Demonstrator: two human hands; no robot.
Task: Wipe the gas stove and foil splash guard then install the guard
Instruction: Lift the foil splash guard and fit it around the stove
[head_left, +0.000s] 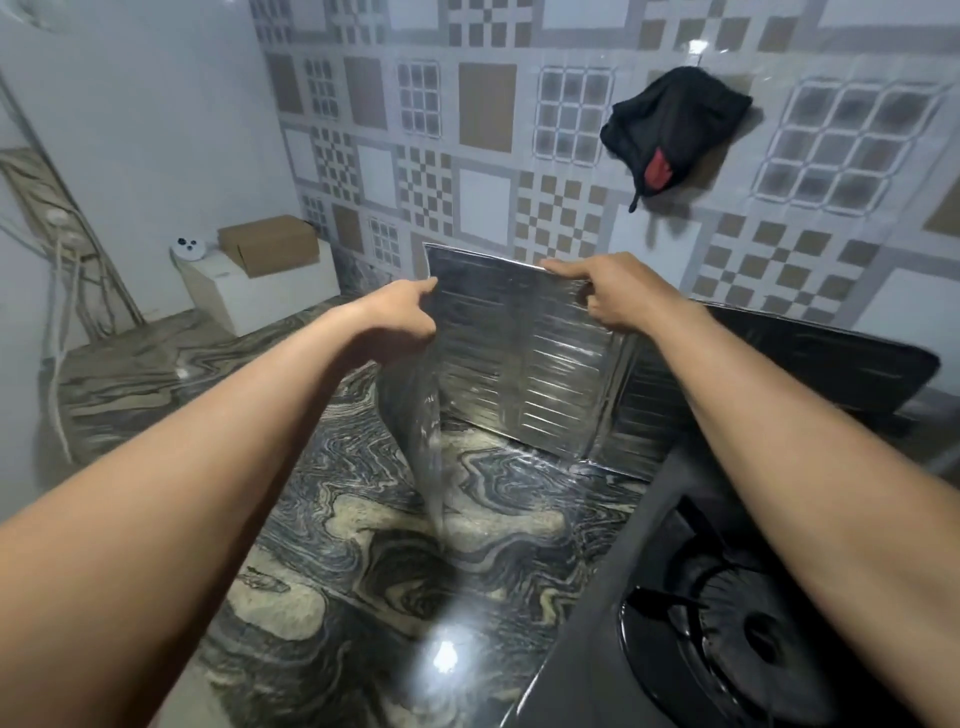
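Observation:
The foil splash guard is a silvery ribbed folding panel standing on the marble counter, left of the black gas stove. Its left panel bends toward me and its right panel runs behind the stove along the wall. My left hand pinches the guard's upper left corner. Along the guard's top edge, my right hand grips it with the fingers over the rim. One stove burner with its black grate shows at the lower right, partly hidden by my right forearm.
A black cloth with a red patch hangs from a hook on the tiled wall. At the back left stand a white box, a cardboard box on it, and a small white round object. Cables hang at the far left.

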